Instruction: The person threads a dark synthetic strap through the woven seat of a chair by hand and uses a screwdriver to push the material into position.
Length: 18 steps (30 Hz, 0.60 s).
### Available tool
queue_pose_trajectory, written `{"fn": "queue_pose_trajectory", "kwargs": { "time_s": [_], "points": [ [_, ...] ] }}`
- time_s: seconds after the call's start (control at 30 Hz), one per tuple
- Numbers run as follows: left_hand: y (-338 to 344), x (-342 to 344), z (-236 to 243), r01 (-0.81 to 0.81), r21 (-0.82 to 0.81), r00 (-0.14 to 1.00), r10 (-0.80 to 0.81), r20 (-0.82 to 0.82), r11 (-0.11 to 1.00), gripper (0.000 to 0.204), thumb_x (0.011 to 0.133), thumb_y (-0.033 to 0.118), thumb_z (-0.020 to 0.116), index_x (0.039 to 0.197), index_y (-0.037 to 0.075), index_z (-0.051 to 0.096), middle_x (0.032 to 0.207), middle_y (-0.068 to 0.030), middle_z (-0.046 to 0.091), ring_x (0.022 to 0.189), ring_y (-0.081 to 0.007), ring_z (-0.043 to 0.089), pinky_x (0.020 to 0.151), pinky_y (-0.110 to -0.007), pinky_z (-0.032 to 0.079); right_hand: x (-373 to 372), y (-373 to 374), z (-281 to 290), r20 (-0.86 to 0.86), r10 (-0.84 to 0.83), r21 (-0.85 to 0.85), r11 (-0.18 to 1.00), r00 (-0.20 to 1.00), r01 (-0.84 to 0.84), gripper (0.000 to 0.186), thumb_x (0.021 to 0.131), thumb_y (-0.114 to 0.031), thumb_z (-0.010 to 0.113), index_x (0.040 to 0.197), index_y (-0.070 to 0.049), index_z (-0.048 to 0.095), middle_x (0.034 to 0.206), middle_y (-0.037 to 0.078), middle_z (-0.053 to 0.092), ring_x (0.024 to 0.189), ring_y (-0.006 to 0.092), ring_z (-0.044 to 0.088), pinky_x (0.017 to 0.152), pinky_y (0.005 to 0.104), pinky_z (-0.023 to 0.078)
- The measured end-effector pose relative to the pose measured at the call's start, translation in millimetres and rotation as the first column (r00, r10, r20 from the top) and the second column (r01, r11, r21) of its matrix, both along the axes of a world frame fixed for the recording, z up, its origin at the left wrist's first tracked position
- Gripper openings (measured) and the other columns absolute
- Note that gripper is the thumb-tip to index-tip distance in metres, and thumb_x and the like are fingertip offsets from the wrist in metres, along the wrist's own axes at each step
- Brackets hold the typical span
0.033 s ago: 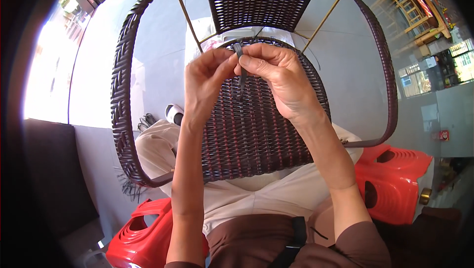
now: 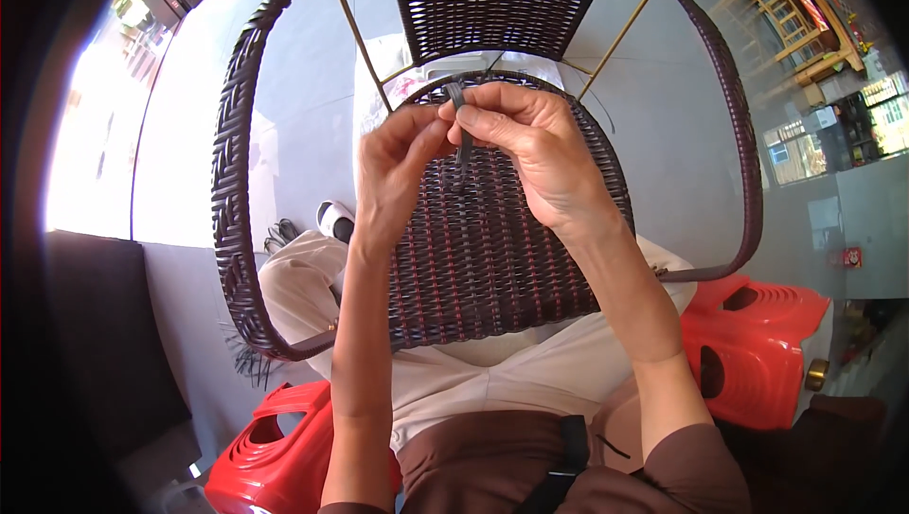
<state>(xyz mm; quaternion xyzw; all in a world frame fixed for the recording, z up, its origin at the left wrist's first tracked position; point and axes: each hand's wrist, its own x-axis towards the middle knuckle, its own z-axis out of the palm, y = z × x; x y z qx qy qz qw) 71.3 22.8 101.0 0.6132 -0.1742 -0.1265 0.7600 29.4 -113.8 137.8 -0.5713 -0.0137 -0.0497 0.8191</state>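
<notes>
Above the seat of a dark woven chair (image 2: pixel 492 249), both my hands meet at a thin grey flat strip (image 2: pixel 464 147). A small loop of it rises above the fingertips and its tail hangs below. My right hand (image 2: pixel 544 145) pinches the strip between thumb and forefinger. Beside it, my left hand (image 2: pixel 393 159) is closed, its thumb and fingertips pressed together against the strip. The fingers hide the middle of the strip.
The chair's woven left armrest (image 2: pixel 232 154) and right armrest (image 2: pixel 729 107) curve around my arms. Behind the seat rises the backrest (image 2: pixel 502 3). Red plastic stools stand at left (image 2: pixel 275 448) and right (image 2: pixel 757 344). Loose dark strands (image 2: pixel 251 358) lie on the floor at left.
My left hand has shifted very slightly, its wrist a little to the right and its fingers more curled. My right hand and the strip stay nearly in place.
</notes>
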Motion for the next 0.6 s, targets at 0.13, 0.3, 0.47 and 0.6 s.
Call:
{"fn": "queue_pose_trajectory", "kwargs": {
  "time_s": [0.13,0.3,0.47,0.6],
  "points": [
    [15.4,-14.8,-38.2,0.067,-0.032,0.997,-0.068,-0.023,0.997,0.022,0.089,0.011,0.048,0.099,-0.005,0.06,0.089,-0.0055,0.063,0.087,-0.0095,0.056,0.085,-0.024,0.042,1.5,7.4,5.1,-0.069,0.022,0.051,0.999,0.997,-0.019,0.01,0.081,0.0,0.059,0.089,0.003,0.062,0.079,0.008,0.064,0.07,0.0109,0.062,0.058,0.0201,0.051],
    [1.2,-38.4,-13.1,0.098,-0.158,0.995,-0.097,0.01,0.983,0.024,0.086,0.003,0.052,0.108,-0.007,0.055,0.097,-0.0116,0.063,0.093,-0.0169,0.059,0.087,-0.029,0.044,3.6,4.7,4.8,-0.06,-0.063,0.008,0.998,0.996,0.063,0.01,0.081,-0.002,0.058,0.09,0.001,0.062,0.077,0.007,0.064,0.07,0.0119,0.061,0.061,0.022,0.048],
    [3.2,-41.1,-21.3,-0.07,-0.123,0.996,0.076,0.041,0.99,0.022,0.086,-0.002,0.052,0.108,-0.006,0.055,0.095,-0.0101,0.062,0.087,-0.0156,0.061,0.076,-0.024,0.048,2.8,8.3,2.2,-0.056,-0.036,-0.016,0.999,0.998,0.035,0.01,0.079,-0.001,0.059,0.088,0.002,0.063,0.078,0.008,0.064,0.073,0.0139,0.062,0.064,0.023,0.048],
    [2.0,-39.4,-27.8,-0.107,-0.002,0.991,0.106,0.078,0.994,0.014,0.084,-0.005,0.052,0.098,-0.005,0.055,0.093,-0.0077,0.063,0.087,-0.0139,0.06,0.077,-0.024,0.047,4.3,13.9,7.5,-0.092,-0.008,-0.013,1.0,0.996,0.006,0.01,0.079,-0.003,0.06,0.087,0.002,0.063,0.078,0.008,0.065,0.073,0.0134,0.063,0.062,0.0212,0.048]
  ]
}}
